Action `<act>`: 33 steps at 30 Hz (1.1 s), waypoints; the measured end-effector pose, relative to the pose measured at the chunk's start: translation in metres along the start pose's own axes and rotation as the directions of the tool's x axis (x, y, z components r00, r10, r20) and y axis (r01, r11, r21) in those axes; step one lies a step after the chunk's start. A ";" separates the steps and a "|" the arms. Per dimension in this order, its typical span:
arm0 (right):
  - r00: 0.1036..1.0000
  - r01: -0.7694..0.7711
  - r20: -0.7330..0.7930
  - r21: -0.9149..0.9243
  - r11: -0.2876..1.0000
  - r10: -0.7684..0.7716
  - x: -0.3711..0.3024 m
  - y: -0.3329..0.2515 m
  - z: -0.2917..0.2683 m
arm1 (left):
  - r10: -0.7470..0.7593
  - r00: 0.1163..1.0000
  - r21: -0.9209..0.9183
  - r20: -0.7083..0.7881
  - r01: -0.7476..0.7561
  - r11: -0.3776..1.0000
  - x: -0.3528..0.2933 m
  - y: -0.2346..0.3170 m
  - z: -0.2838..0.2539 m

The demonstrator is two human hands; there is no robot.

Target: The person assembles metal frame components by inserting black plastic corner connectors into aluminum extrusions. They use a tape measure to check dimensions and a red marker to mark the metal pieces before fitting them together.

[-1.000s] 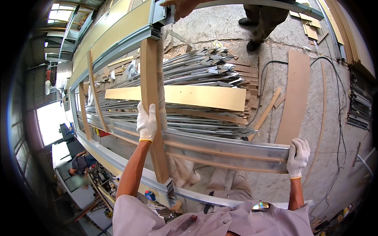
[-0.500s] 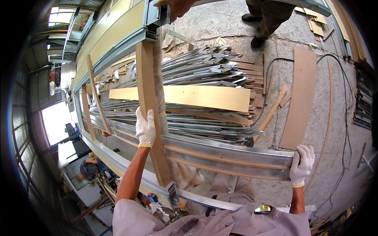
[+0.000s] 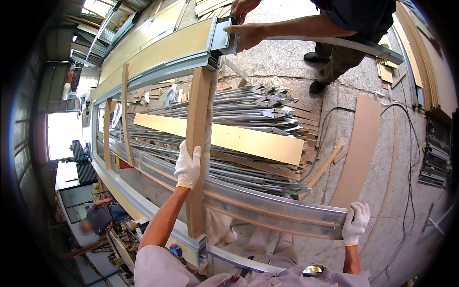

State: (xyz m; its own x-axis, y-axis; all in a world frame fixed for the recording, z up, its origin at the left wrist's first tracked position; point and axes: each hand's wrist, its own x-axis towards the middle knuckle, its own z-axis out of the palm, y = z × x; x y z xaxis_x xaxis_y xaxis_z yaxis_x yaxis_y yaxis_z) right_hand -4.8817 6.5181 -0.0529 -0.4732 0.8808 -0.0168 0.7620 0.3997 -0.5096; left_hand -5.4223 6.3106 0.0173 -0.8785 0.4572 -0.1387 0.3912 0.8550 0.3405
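My left hand [image 3: 187,166], in a white knit glove, is closed around a wooden beam [image 3: 199,112] that spans between the two long rails of a frame. My right hand [image 3: 355,222], gloved the same way, grips the right end of a long metal channel [image 3: 272,205] with wooden strips along it. This channel runs leftward behind the beam, below my left hand. The near rail's cut end [image 3: 198,248] lies close to my body. Across from me, a co-worker's bare hands [image 3: 248,34] are at the far rail's end [image 3: 224,38].
Beneath the frame lie many metal bars [image 3: 239,115] and a pale yellow board [image 3: 258,142]. A brown board [image 3: 356,148] and black cables [image 3: 411,191] lie on the concrete floor at right. Another person [image 3: 103,217] is at the lower left.
The view has shifted, so the scene sits lower. The co-worker has leaned in, and both their hands now show at the far rail's end. My hands keep their grips.
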 end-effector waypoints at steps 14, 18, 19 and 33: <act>0.930 0.075 0.282 0.483 0.873 -0.236 0.214 -0.139 0.022 | -0.021 1.000 0.035 0.010 0.021 0.999 0.002 -0.005 0.001; 0.845 0.162 0.346 0.561 0.812 -0.408 0.291 -0.243 0.066 | 0.048 0.998 0.003 -0.027 -0.048 0.999 0.002 -0.010 0.001; 0.839 0.160 0.335 0.601 0.783 -0.429 0.305 -0.259 0.080 | 0.036 0.999 0.006 -0.015 -0.036 0.999 0.003 -0.007 0.001; 0.846 0.024 0.322 0.774 0.633 -0.425 0.328 -0.325 0.149 | 0.055 0.998 0.008 -0.021 -0.055 0.998 0.003 -0.008 0.004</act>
State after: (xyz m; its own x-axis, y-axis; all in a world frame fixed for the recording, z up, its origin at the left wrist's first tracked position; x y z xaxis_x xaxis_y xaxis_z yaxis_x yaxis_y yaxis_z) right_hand -5.3505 6.6395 -0.0212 -0.8666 0.4935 -0.0741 0.1287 0.0775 -0.9886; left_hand -5.4268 6.3060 0.0104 -0.8612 0.4984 -0.1003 0.4411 0.8306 0.3398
